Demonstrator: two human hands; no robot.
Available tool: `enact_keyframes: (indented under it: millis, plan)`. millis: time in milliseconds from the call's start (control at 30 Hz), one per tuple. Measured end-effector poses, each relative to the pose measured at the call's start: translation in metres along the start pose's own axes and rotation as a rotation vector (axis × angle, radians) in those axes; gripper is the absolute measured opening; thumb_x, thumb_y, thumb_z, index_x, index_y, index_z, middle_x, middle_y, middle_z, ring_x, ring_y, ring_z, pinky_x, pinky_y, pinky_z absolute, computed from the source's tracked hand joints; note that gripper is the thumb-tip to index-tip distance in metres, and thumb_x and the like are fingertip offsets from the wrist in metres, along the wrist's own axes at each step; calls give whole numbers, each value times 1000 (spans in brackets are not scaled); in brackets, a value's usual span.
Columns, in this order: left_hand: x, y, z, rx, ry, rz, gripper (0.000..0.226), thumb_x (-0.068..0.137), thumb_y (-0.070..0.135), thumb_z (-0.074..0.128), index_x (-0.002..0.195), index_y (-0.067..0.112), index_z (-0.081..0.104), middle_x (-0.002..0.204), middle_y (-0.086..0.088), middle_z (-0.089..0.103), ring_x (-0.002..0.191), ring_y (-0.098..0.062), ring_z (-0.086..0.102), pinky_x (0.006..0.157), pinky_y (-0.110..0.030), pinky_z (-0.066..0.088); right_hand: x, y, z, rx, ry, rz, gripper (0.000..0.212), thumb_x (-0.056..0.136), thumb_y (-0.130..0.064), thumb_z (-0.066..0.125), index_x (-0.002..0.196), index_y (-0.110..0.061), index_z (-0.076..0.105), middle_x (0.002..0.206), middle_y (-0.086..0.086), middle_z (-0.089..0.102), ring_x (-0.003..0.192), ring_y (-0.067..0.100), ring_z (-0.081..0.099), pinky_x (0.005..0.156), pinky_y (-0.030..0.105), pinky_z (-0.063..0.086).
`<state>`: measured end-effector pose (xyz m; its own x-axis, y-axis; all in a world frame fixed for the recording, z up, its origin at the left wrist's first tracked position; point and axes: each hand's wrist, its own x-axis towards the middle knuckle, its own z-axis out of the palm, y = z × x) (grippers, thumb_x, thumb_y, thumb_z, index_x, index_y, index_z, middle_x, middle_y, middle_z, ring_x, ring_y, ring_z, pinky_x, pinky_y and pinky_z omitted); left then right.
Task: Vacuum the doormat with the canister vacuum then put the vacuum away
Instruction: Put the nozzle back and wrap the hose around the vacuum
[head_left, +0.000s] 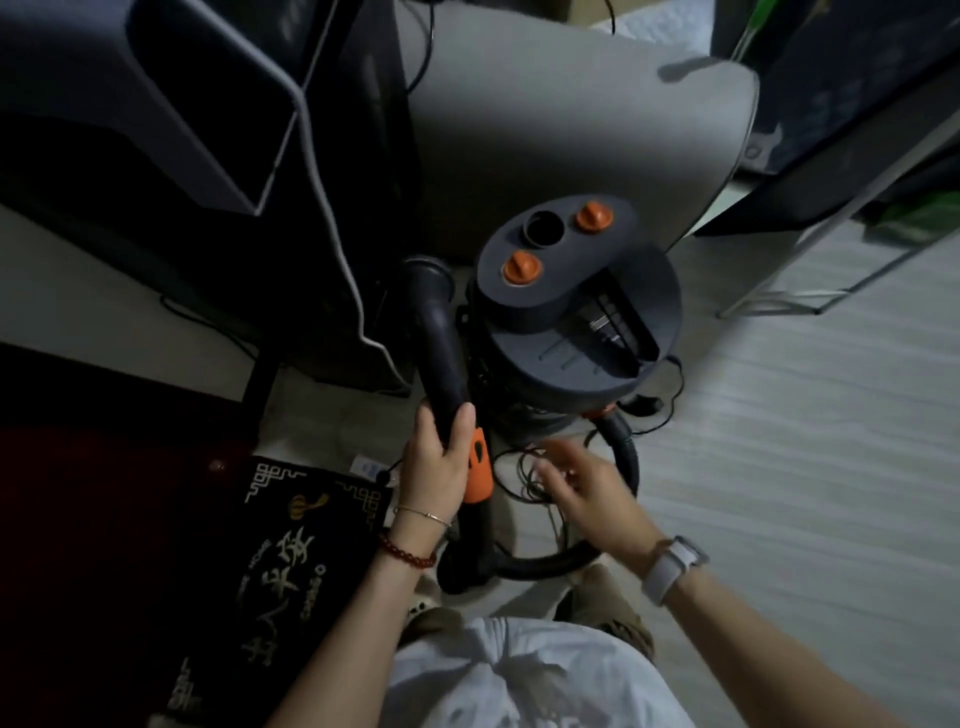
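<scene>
The dark grey canister vacuum (576, 317) stands on the floor in the middle, with two orange knobs on its lid. My left hand (439, 457) is shut on the black hose handle (441, 358), which has an orange section below my fingers and an open end pointing up. The black hose (550, 564) loops along the floor back to the canister. My right hand (582, 493) hovers open and blurred over a tangle of thin black power cord (524, 478). The black doormat (291, 561) with gold lettering lies at lower left.
A dark cabinet or appliance (182, 171) with a white-edged panel rises on the left. A grey rounded chair back (571, 119) stands right behind the vacuum. A metal-legged stand (810, 260) is at right. Pale floor (779, 441) stretches to the right.
</scene>
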<state>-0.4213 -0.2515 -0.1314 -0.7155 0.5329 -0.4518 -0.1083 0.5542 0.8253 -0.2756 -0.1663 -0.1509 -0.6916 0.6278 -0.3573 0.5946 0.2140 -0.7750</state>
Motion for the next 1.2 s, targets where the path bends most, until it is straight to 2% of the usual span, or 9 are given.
enact_keyframes:
  millis: [133, 267, 400, 500, 633, 767, 900, 1067, 1200]
  plan:
    - [20, 25, 55, -23, 148, -47, 25, 95, 28, 46, 108, 7, 50, 85, -1, 56, 88, -22, 55, 69, -21, 35, 57, 45, -79, -95, 78, 58, 25, 94, -20, 49, 115, -9, 57, 92, -2, 59, 85, 16, 62, 70, 19, 48]
    - [40, 39, 109, -33, 289, -67, 66, 73, 66, 40, 105, 10, 54, 99, -18, 65, 95, -33, 62, 84, -42, 48, 121, 65, -147, -165, 148, 3, 23, 94, -18, 48, 113, -6, 56, 98, 11, 66, 86, 25, 63, 73, 35, 48]
    - [67, 56, 134, -27, 375, -84, 81, 67, 70, 36, 111, 4, 53, 94, -19, 66, 92, -35, 62, 82, -45, 50, 213, 64, -178, -221, 130, -126, 25, 94, -18, 49, 112, -2, 56, 107, 19, 62, 97, 34, 58, 79, 37, 43]
    - [94, 62, 140, -14, 408, -59, 62, 80, 52, 45, 111, 0, 54, 89, -14, 65, 90, -31, 61, 75, -31, 45, 277, 58, -177, -388, 134, -155, 37, 93, -31, 50, 119, -4, 54, 117, 20, 53, 111, 35, 48, 88, 42, 41]
    - [119, 60, 139, -11, 416, -56, 28, 94, 30, 50, 105, 4, 54, 88, -12, 61, 89, -29, 60, 76, -30, 43, 315, 63, -157, -701, 90, -107, 50, 92, -48, 43, 121, -10, 55, 127, 15, 46, 120, 36, 37, 92, 46, 35]
    - [125, 49, 137, -33, 424, -78, 29, 93, 33, 51, 104, 6, 55, 80, -5, 59, 81, -25, 61, 75, -34, 46, 318, 60, -142, -713, 170, -82, 41, 94, -39, 40, 118, -10, 58, 126, 16, 44, 119, 34, 36, 92, 44, 30]
    - [123, 41, 131, -58, 425, -119, 19, 95, 27, 48, 102, 10, 54, 69, 5, 55, 65, -11, 54, 62, -25, 43, 322, 56, -149, -775, 39, -194, 32, 92, -21, 42, 119, -14, 56, 128, 16, 41, 119, 34, 35, 95, 44, 26]
    - [123, 28, 114, -79, 381, -123, 29, 92, 36, 51, 105, 10, 55, 75, 3, 57, 82, -24, 61, 77, -38, 48, 304, 47, -141, -840, 79, -218, 46, 93, -39, 45, 135, -20, 43, 137, 14, 40, 126, 34, 34, 100, 48, 24]
    - [123, 22, 94, -107, 349, -150, 19, 95, 32, 47, 102, 15, 53, 74, 3, 58, 75, -16, 59, 75, -36, 47, 274, 18, -72, -829, 34, -368, 45, 86, -47, 50, 104, -7, 60, 110, 16, 57, 106, 34, 50, 87, 45, 33]
